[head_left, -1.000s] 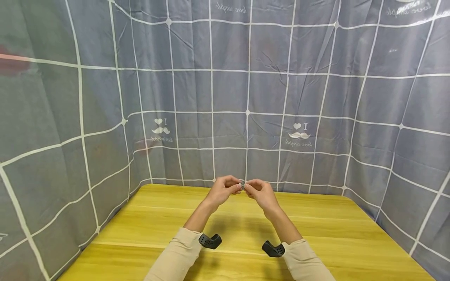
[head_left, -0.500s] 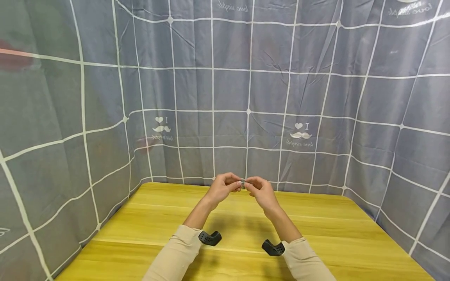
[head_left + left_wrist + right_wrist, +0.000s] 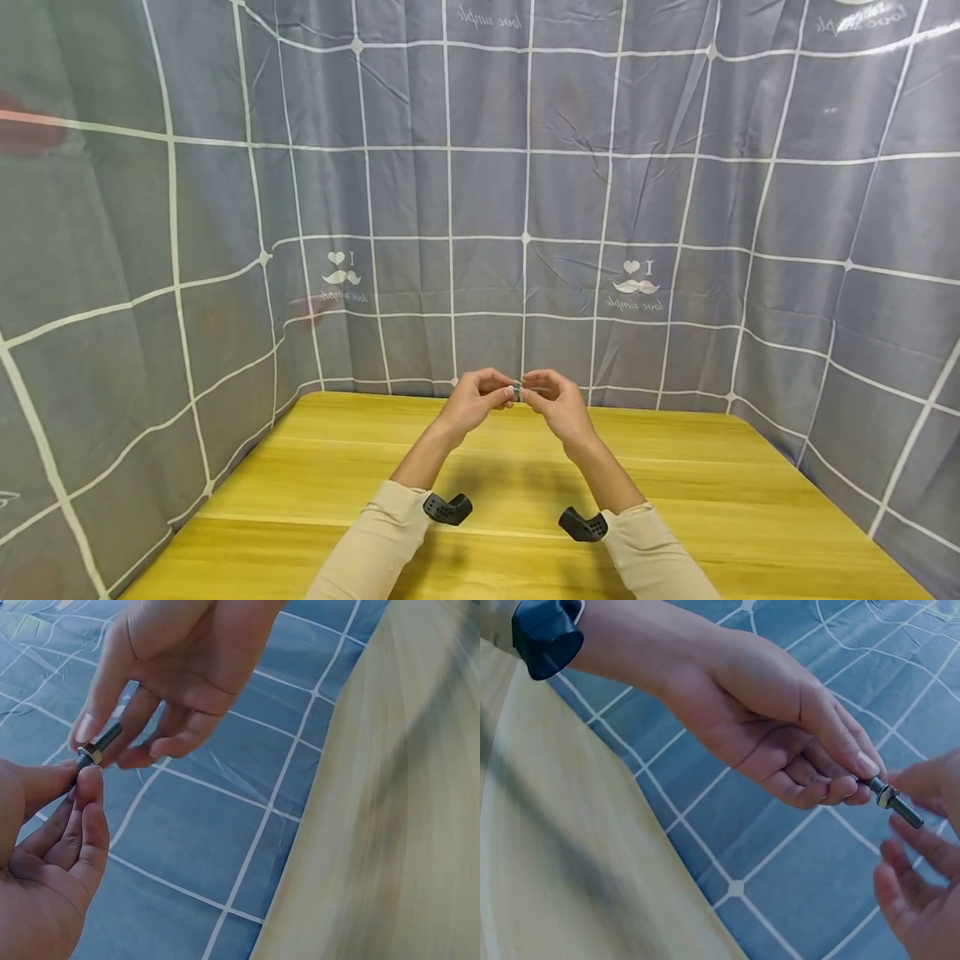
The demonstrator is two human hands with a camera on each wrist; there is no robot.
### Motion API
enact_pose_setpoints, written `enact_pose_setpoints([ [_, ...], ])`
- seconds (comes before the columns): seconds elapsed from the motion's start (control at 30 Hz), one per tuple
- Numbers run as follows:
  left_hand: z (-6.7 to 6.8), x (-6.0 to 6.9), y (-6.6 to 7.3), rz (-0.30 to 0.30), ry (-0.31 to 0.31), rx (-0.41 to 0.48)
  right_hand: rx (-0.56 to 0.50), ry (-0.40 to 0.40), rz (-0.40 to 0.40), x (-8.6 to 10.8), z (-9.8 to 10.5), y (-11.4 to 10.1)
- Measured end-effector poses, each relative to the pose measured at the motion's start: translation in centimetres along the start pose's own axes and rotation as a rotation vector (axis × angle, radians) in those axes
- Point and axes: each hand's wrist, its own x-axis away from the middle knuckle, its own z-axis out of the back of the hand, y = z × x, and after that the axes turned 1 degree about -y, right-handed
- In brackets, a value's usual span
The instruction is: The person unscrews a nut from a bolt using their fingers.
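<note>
The thumb and forefinger of the right hand (image 3: 558, 407) now stand parted beside the bolt (image 3: 109, 736), where half a second ago their tips were closer together. Against the far edge of the table (image 3: 315, 467), both that hand and the left hand (image 3: 467, 407) sit slightly higher than a second ago.

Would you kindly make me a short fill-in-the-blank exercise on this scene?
The bolt is pinched by the hand on the person's ____ side.
The nut sits around the ____.
In the head view, the table is ____.
The curtain has ____ grid lines.

Missing words: left; bolt; yellow; white.
</note>
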Motion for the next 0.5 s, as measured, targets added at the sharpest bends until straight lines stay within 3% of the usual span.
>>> enact_pose_setpoints([
  [0.17,0.10,-0.02,0.00,0.002,0.004,-0.003,0.026,0.013,-0.048,-0.09,-0.04,0.13],
  [0.37,0.20,0.05,0.05,-0.005,0.007,0.004,0.039,-0.012,-0.016,0.01,-0.11,0.07],
  [0.5,0.16,0.03,0.14,-0.001,0.011,0.002,0.021,-0.006,-0.038,0.02,-0.12,0.12],
])
